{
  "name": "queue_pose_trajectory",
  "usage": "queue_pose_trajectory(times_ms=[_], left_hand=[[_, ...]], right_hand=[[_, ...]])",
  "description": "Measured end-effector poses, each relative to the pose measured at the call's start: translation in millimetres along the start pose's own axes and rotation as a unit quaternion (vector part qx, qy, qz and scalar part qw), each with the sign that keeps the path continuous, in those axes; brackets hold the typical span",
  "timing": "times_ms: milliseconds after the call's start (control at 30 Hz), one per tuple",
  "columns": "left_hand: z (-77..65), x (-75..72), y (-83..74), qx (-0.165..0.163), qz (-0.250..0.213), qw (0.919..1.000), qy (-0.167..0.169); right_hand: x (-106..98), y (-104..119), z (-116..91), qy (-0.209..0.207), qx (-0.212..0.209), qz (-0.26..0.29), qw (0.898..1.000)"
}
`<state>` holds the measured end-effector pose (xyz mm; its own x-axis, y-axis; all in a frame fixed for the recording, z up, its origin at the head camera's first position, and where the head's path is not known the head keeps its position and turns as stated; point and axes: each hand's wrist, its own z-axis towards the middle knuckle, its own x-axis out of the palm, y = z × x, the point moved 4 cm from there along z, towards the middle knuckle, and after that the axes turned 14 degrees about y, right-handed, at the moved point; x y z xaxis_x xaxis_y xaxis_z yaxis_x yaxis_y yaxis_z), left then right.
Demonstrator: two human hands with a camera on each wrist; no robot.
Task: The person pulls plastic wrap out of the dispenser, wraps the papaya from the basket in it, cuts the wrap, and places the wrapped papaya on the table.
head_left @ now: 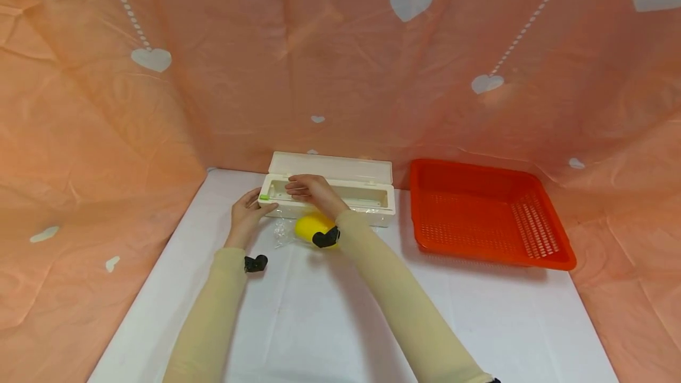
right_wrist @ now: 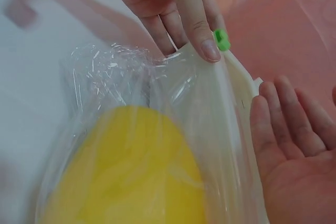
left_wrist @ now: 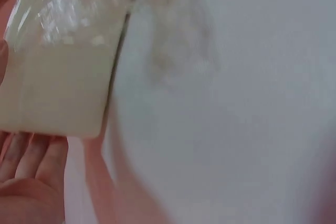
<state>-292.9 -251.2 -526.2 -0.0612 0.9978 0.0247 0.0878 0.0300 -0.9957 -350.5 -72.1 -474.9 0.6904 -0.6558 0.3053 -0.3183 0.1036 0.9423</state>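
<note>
A long white cling film dispenser (head_left: 375, 210) lies on the table with its lid (head_left: 330, 165) raised. My left hand (head_left: 246, 217) holds its left end, the thumb pressing the front edge beside a green slide cutter (right_wrist: 222, 40). Over the open trough hovers my right hand (head_left: 316, 192), fingers extended and holding nothing. Against the dispenser's front sits a smooth yellow rounded object (right_wrist: 131, 171), covered by clear cling film (right_wrist: 110, 72) that stretches to the dispenser's edge. In the head view, my right wrist partly hides the yellow object.
An orange-red plastic basket (head_left: 479, 241) with perforated walls stands to the right of the dispenser. Behind and at both sides hangs a peach curtain (head_left: 340, 75) with white hearts. A white cloth (head_left: 298, 324) covers the table.
</note>
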Motion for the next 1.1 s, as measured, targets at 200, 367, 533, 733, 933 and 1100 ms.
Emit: queue_pose_trajectory(times_ms=[200, 367, 533, 733, 933, 1100], left_hand=[[-0.1, -2.2, 2.4, -0.009, 0.015, 0.9998, 0.01], [1.2, -2.4, 3.6, -0.018, 0.023, 0.9995, 0.006], [0.9, -2.1, 3.6, -0.03, 0.038, 0.9988, 0.002], [1.9, -4.5, 5.8, -0.046, 0.04, 0.9981, -0.002], [1.6, -1.0, 5.6, -0.048, 0.029, 0.9983, 0.016], [-0.3, -0.1, 1.5, -0.05, 0.027, 0.9982, 0.018]], right_hand=[[2, -3, 7, -0.004, -0.008, -0.033, 0.999], [7, -3, 13, 0.002, -0.031, -0.079, 0.996], [13, -5, 22, 0.006, -0.039, -0.097, 0.995], [23, -5, 31, 0.03, -0.041, -0.146, 0.988], [23, -6, 33, 0.024, -0.039, -0.165, 0.985], [23, -7, 36, 0.03, -0.039, -0.161, 0.986]])
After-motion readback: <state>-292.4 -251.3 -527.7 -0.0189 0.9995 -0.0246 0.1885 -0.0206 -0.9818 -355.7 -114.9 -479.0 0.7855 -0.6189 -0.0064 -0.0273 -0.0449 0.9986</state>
